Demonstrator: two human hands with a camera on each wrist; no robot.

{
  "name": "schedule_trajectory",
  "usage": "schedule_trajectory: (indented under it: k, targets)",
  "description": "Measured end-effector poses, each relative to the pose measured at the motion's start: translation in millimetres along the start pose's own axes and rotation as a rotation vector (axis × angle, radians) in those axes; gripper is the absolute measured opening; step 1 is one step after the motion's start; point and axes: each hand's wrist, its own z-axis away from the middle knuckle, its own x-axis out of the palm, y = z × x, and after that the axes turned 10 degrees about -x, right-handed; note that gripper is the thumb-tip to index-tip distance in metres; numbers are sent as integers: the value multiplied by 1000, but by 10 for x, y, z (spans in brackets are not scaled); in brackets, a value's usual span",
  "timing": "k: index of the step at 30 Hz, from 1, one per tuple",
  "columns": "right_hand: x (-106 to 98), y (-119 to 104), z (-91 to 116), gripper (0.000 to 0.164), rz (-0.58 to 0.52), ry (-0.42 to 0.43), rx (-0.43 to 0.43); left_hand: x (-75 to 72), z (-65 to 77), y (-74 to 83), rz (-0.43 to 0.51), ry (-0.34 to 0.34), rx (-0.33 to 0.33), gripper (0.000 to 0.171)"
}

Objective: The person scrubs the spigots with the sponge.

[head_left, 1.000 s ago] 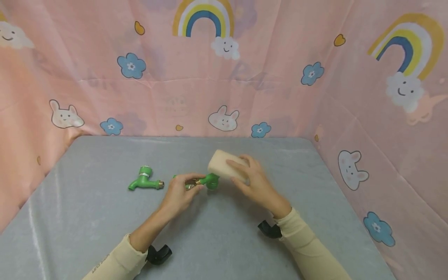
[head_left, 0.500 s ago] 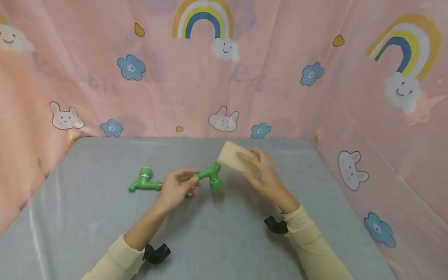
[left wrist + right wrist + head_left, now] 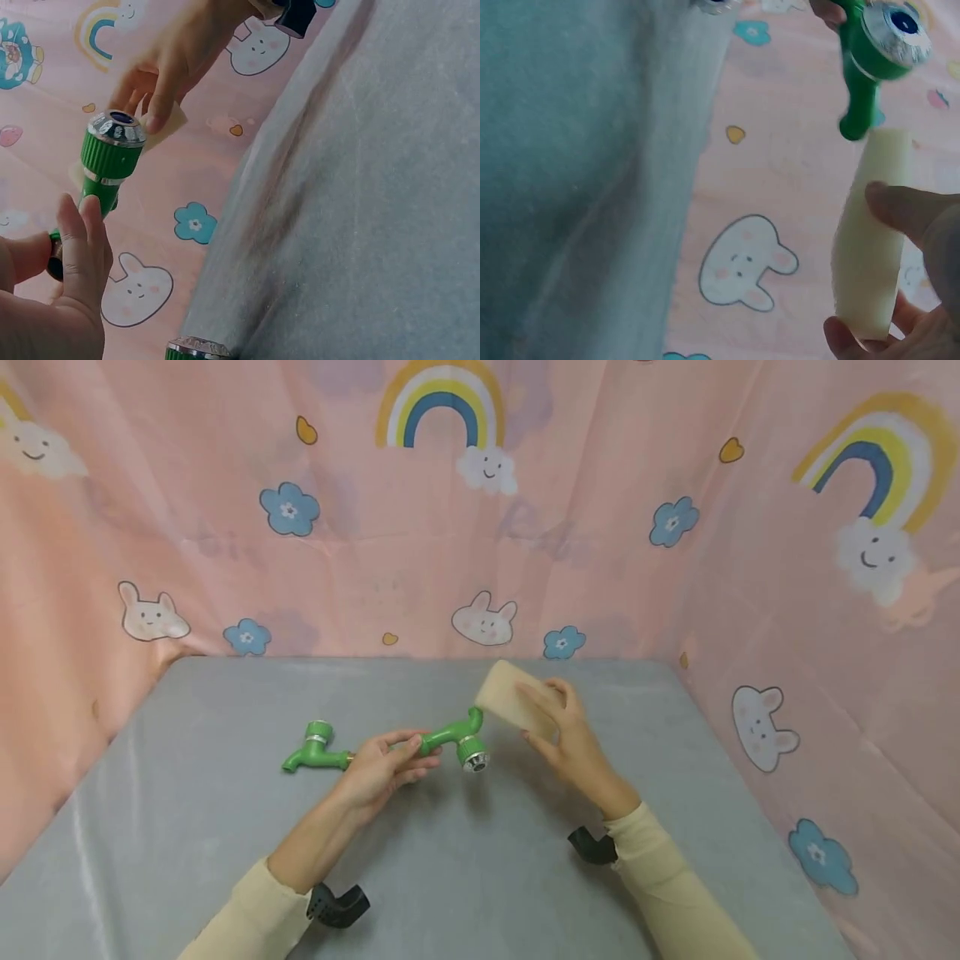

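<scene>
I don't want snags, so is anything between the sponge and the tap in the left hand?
Nothing visible: the sponge in the right hand sits beside the spout of the held tap; whether they touch is unclear.

The head view looks forward and down from above the person, over both sleeves [image 3: 247, 914], and is the widest: it takes in the worktop [image 3: 480, 868] and the printed cloth [image 3: 420, 552] behind and at the sides. The left wrist view sits close behind the left grip [image 3: 382, 772], which fills its lower left corner, and faces across to the right grip [image 3: 570, 739] at its top; the worktop runs steeply tilted along its right. The right wrist view, just as near, has its own grip at lower right and the tilted worktop on its left. All three share the raised green tap [image 3: 453, 731] and pale block [image 3: 504, 693], the latter partly hidden from the left wrist.
</scene>
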Motion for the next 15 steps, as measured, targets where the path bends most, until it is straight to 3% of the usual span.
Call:
schedule_trajectory:
  k: [3, 7, 15]
  targets:
    - [-10, -27, -23, 64, -23, 17, -24, 11, -9, 26, 24, 10, -2, 41]
    - [70, -131, -27, 65, -53, -28, -67, 24, -18, 22, 50, -21, -11, 40]
    - [106, -303, -12, 62, -110, -71, -73, 114, -24, -77, -54, -217, 5, 47]
